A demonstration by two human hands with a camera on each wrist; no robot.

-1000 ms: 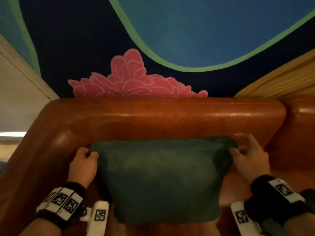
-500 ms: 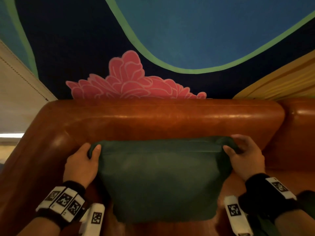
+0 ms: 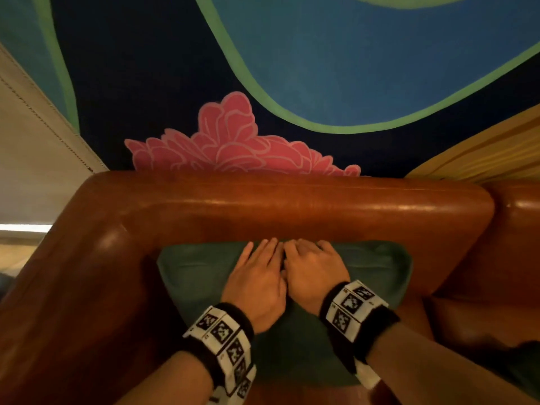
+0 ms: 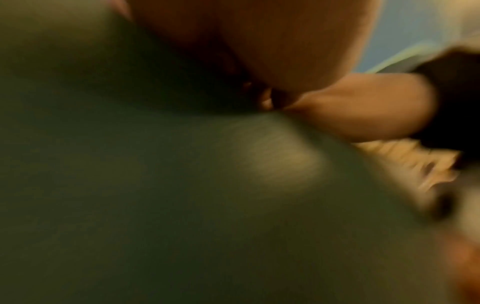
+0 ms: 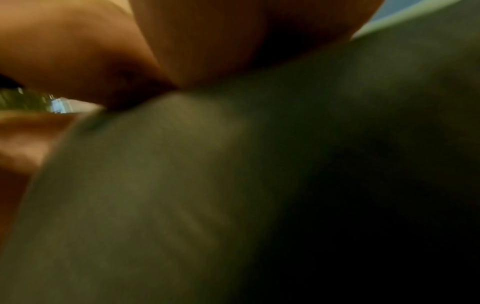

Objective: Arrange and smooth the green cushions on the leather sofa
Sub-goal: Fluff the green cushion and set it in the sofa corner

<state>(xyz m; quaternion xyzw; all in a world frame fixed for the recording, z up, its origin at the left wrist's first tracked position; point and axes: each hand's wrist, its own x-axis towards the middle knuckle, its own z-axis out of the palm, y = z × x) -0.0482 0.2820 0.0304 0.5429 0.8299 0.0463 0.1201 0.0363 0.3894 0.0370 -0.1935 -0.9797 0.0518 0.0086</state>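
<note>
Both hands have left the cushion's top corners and met at its middle. The left hand [image 3: 257, 283] and right hand [image 3: 314, 271] lie flat, fingers straight, holding nothing, pressing the green cushion [image 3: 198, 276] against the leather sofa [image 3: 292, 206] backrest. Uneven pressure could slide it down; its fabric looks dark, soft, faintly creased.

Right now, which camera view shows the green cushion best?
The head view. It shows the whole green cushion leaning against the sofa back, with the left hand and right hand flat on its middle. Both wrist views show only blurred green fabric close to the lens, without its edges.
</note>
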